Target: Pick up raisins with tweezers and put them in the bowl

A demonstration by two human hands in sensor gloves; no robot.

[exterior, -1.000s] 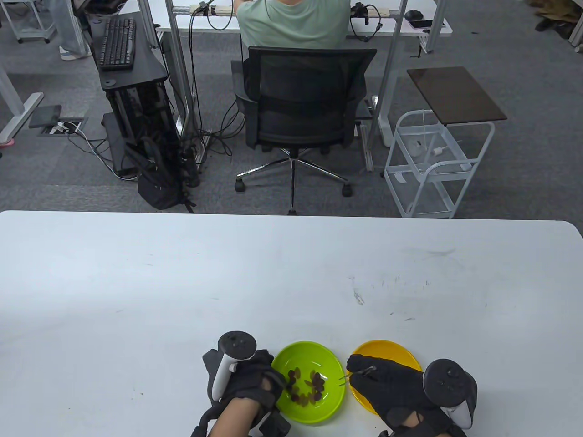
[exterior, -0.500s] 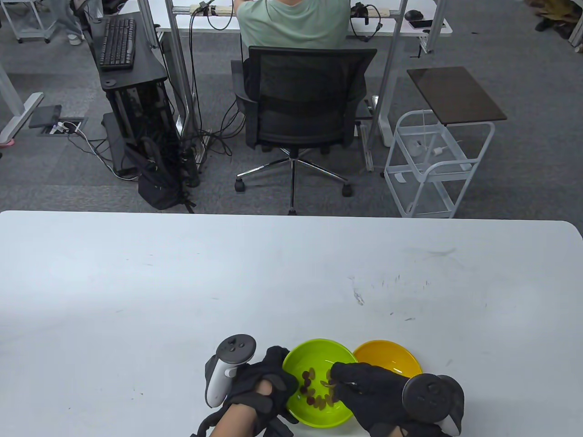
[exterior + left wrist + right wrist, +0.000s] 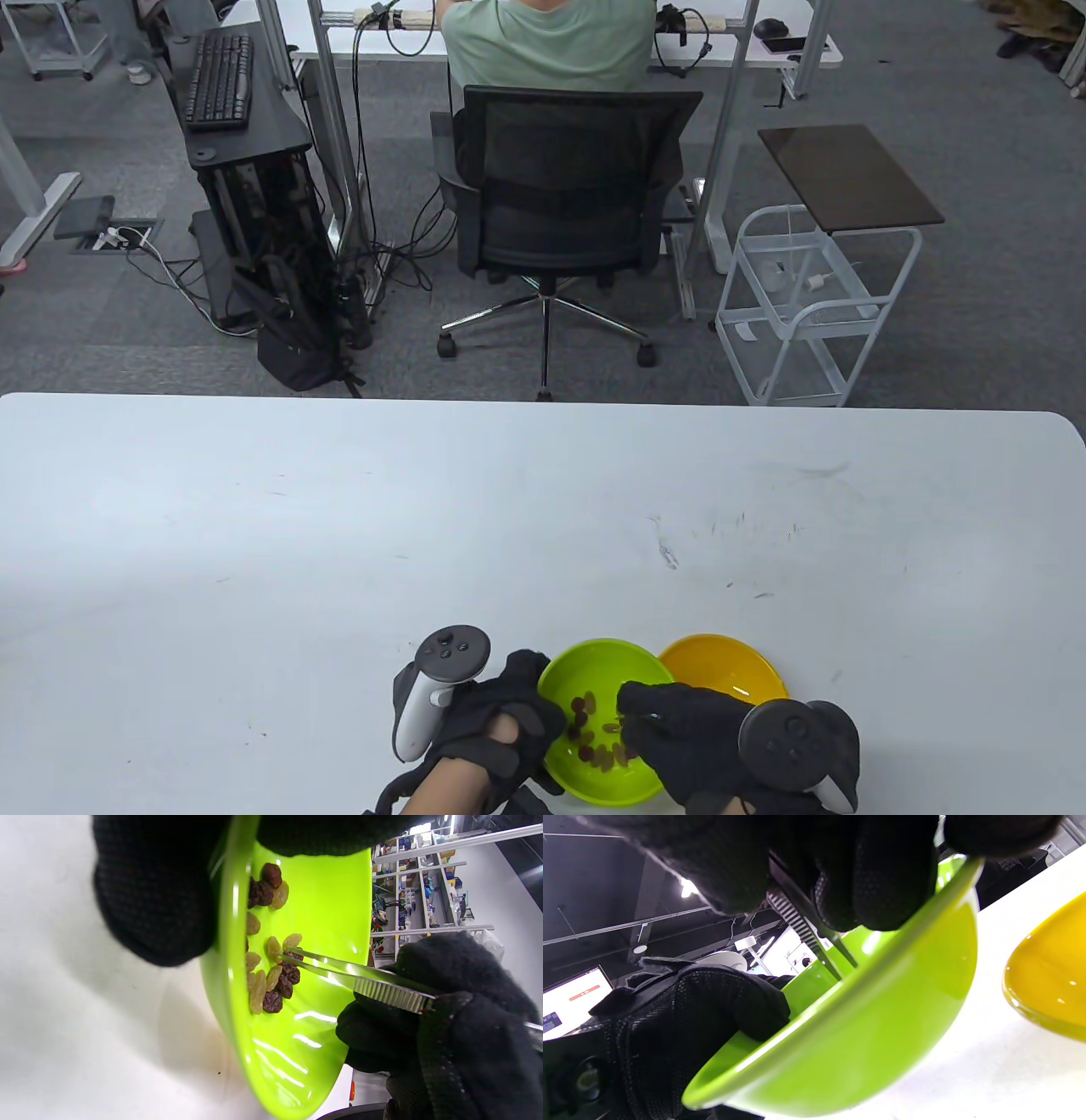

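While the green bowl point(image 3: 607, 722) is steadied on the bench point(image 3: 339, 543), the raisins point(image 3: 271, 959) heaped in its bottom are being worked at with the tweezers point(image 3: 339, 969). The bowl's left rim is gripped by the left hand point(image 3: 496, 722), with gloved fingers point(image 3: 157, 895) curled over the outside wall; this hold appears meant to keep the bowl from sliding under the probing tips, and in the wrist views the bowl looks tipped, though that may be only camera tilt. The tweezers are pinched at their ribbed section by the right hand point(image 3: 687, 730), which reaches over the bowl's right rim, so that the thin tips are brought down among the raisins. The tips are seen nearly closed beside a pale raisin; whether one is actually caught between them cannot be told. All visible raisins, dark and golden, lie inside the green bowl. Just to the right of the green bowl, the yellow bowl point(image 3: 721, 666) stands apart from both hands, and nothing can be made out in the part of it that shows. Judged from this layout, the yellow bowl is probably the destination, and a picking step is in hand.
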